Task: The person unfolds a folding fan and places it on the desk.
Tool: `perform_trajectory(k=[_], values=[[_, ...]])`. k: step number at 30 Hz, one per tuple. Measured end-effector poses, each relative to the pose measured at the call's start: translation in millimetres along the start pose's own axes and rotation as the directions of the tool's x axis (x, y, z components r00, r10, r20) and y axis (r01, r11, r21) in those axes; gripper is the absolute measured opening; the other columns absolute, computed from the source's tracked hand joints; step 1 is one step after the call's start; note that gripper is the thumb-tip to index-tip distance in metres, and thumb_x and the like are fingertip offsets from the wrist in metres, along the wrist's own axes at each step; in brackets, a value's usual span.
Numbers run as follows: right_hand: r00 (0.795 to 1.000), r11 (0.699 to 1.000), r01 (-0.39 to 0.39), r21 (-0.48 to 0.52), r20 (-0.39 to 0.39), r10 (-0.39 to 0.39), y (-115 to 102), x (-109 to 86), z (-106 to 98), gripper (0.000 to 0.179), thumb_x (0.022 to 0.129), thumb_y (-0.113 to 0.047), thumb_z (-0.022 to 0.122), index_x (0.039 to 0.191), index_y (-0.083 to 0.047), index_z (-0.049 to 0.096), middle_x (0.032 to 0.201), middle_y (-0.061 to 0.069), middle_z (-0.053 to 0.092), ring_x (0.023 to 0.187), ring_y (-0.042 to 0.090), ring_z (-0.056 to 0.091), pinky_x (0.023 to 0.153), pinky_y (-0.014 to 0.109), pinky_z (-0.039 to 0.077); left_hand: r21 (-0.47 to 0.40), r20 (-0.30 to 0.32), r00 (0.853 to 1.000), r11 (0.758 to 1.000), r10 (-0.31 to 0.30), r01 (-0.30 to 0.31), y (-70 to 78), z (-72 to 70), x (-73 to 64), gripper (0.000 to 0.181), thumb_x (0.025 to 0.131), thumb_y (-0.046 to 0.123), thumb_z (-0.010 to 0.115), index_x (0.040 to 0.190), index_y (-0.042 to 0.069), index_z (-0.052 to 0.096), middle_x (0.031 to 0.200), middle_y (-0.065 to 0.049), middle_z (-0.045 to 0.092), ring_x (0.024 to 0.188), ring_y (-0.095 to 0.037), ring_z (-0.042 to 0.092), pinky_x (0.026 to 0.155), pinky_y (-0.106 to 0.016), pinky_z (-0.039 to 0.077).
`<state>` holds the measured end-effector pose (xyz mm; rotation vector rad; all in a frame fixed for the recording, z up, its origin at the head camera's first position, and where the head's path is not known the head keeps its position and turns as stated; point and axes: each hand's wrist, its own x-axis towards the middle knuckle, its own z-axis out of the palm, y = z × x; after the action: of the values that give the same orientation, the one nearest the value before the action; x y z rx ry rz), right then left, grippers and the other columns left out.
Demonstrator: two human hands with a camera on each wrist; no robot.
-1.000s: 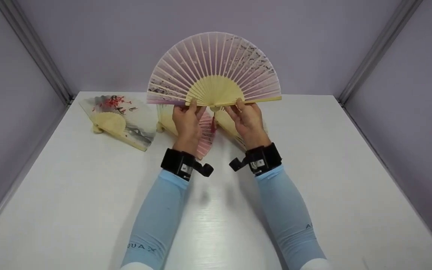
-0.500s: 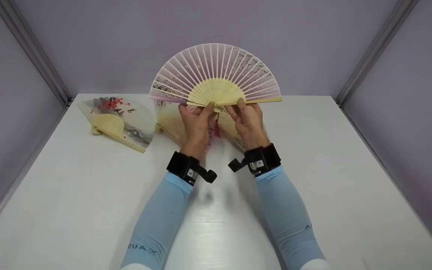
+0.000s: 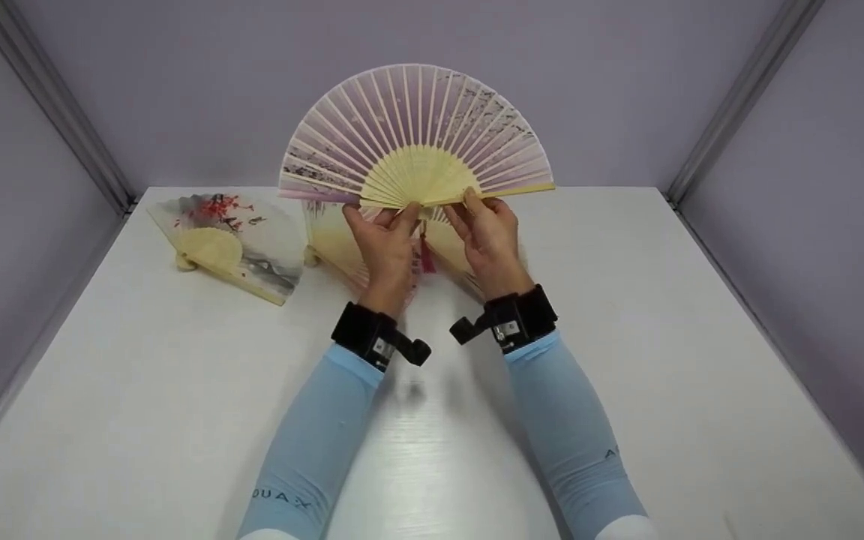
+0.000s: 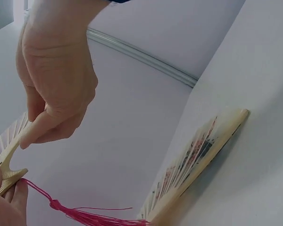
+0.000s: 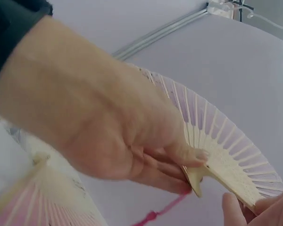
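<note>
A spread lilac folding fan (image 3: 415, 112) with pale wooden ribs is held up over the far table edge. My left hand (image 3: 387, 251) pinches its lower edge beside the pivot, thumb in front and fingers behind. To the right of the pivot, my right hand (image 3: 493, 244) pinches the other guard stick the same way. A red tassel (image 3: 427, 259) hangs from the pivot between the hands. In the left wrist view the right hand (image 4: 59, 80) is the large one. The right wrist view shows the left hand (image 5: 118, 122) large, its thumb on the ribs.
An open white fan with red blossoms (image 3: 211, 240) lies at the back left of the white table (image 3: 627, 360). Behind my hands lie more spread fans, including a cream and pink one (image 3: 331, 236), partly hidden. Pale walls (image 3: 612, 97) enclose the table.
The fan dipped slightly, then rose again and shifted left. My left hand slid right along its lower edge toward the pivot. My right hand kept its grip.
</note>
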<state>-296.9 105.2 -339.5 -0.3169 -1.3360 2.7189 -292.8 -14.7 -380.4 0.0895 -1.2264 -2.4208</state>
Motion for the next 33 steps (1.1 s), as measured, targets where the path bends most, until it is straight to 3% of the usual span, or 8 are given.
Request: perform_trajectory(k=[3,5,7,11,17,20,28,33], values=[[0.985,0.934,-0.085,-0.348,0.111,0.132,-12.0,-2.2,-10.4,0.038,0.113,-0.022,0.060,0.141,0.004,0.058,0.114,0.010,0.070,0.103,0.021,0.074,0.096,0.033,0.067,-0.011,0.000,1.000,1.000,-0.016,0.016,0.5,-1.7,2.9,0.089,0.096,-0.007,0.076,0.164,0.019,0.023,0.139,-0.030,0.072,0.126,-0.042,0.074,0.103,-0.043,0.066],[0.952,0.756,-0.049,-0.652,0.199,0.233,-23.1,-6.5,-17.4,0.044,0.112,-0.030,0.063,0.141,0.003,0.062,0.118,0.012,0.074,0.106,0.024,0.076,0.104,0.040,0.065,-0.010,0.008,1.000,1.000,-0.029,0.029,0.0,-3.4,4.2,0.087,0.097,-0.007,0.076,0.162,0.019,0.025,0.140,-0.029,0.072,0.127,-0.043,0.074,0.103,-0.045,0.065],[0.910,0.505,0.119,-0.855,0.297,0.289,-34.0,-12.6,-21.9,0.040,0.108,-0.031,0.068,0.133,0.001,0.069,0.117,0.014,0.077,0.105,0.026,0.076,0.102,0.045,0.065,0.008,0.018,0.999,0.999,-0.036,0.036,-1.3,-4.5,4.5,0.083,0.097,-0.006,0.076,0.160,0.019,0.028,0.139,-0.028,0.072,0.126,-0.042,0.075,0.103,-0.047,0.065],[0.853,0.140,0.497,-0.856,0.512,0.098,-47.4,-26.1,-20.2,0.021,0.101,-0.016,0.078,0.115,0.000,0.075,0.108,0.015,0.077,0.099,0.029,0.073,0.091,0.045,0.064,0.046,0.040,0.997,0.996,-0.073,0.071,-3.2,-4.1,1.3,0.080,0.098,-0.003,0.075,0.159,0.018,0.027,0.137,-0.028,0.073,0.123,-0.039,0.076,0.101,-0.044,0.066],[0.630,-0.309,0.668,-0.678,0.735,-0.250,-49.8,-27.9,-17.3,0.019,0.094,-0.003,0.083,0.113,-0.003,0.080,0.113,0.014,0.075,0.112,0.033,0.067,0.101,0.044,0.061,0.069,0.069,0.988,0.989,-0.135,0.130,-1.3,0.2,-4.5,0.076,0.099,0.000,0.076,0.155,0.019,0.029,0.140,-0.021,0.074,0.124,-0.033,0.077,0.100,-0.041,0.067],[0.596,-0.375,0.675,-0.635,0.769,-0.229,-49.0,-24.3,-18.5,0.019,0.096,-0.004,0.082,0.114,-0.003,0.083,0.113,0.014,0.075,0.113,0.034,0.067,0.103,0.043,0.060,0.084,0.066,0.984,0.983,-0.167,0.161,0.9,3.6,-8.3,0.074,0.098,0.001,0.077,0.153,0.020,0.030,0.139,-0.016,0.076,0.119,-0.029,0.079,0.096,-0.038,0.068],[0.697,-0.346,0.637,-0.689,0.706,-0.122,-58.3,-20.6,-28.7,0.012,0.096,-0.001,0.080,0.106,-0.003,0.085,0.107,0.014,0.078,0.100,0.033,0.074,0.091,0.044,0.065,0.110,0.077,0.971,0.970,-0.228,0.219,-0.9,19.1,-17.9,0.074,0.095,-0.005,0.079,0.150,0.014,0.034,0.135,-0.023,0.076,0.105,-0.026,0.078,0.085,-0.038,0.069],[0.721,-0.339,0.630,-0.699,0.688,-0.080,-65.6,-17.2,-33.1,0.013,0.095,0.000,0.078,0.106,-0.002,0.085,0.104,0.016,0.079,0.096,0.034,0.075,0.089,0.045,0.064,0.153,0.071,0.964,0.958,-0.256,0.243,-5.9,26.4,-19.5,0.070,0.095,-0.005,0.079,0.147,0.010,0.035,0.127,-0.030,0.077,0.103,-0.029,0.080,0.089,-0.043,0.070]])
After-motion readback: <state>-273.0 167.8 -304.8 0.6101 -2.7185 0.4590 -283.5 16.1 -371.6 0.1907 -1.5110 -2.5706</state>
